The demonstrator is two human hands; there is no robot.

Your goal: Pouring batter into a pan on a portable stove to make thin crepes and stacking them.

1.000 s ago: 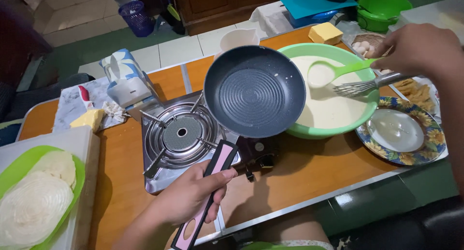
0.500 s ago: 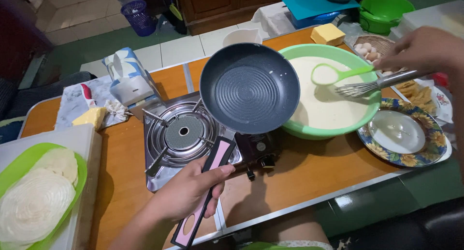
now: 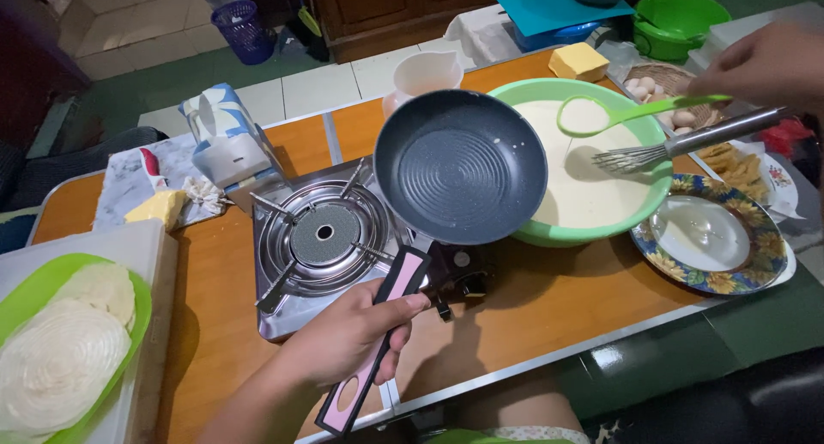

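The left hand (image 3: 348,337) is closed around the pink handle (image 3: 378,341) of a dark frying pan (image 3: 461,166). The fingers wrap the handle from the left side and the thumb lies on top of it, so the grip is pressed tight on the handle. The pan itself lies forward and to the right of this hand, held in the air above the right edge of the gas stove (image 3: 322,238) and partly over the rim of the green bowl (image 3: 592,229). The pan is empty, with only some small pale drops on its ribbed bottom.

The right hand (image 3: 764,66) is at the upper right, and only part of it shows. Its fingers pinch the end of a green ladle (image 3: 631,116). The round cup of the ladle holds pale batter and hangs above the batter in the green bowl, to the right of the pan and apart from it. A metal whisk (image 3: 678,143) leans in the same bowl, with its wires in the batter and its handle pointing toward the right hand; I cannot tell if the hand touches it.

On the wooden tabletop (image 3: 549,307), a flowered plate (image 3: 708,234) stands just right of the bowl. At the far left, a green tray (image 3: 129,341) carries thin round pancakes (image 3: 60,362).
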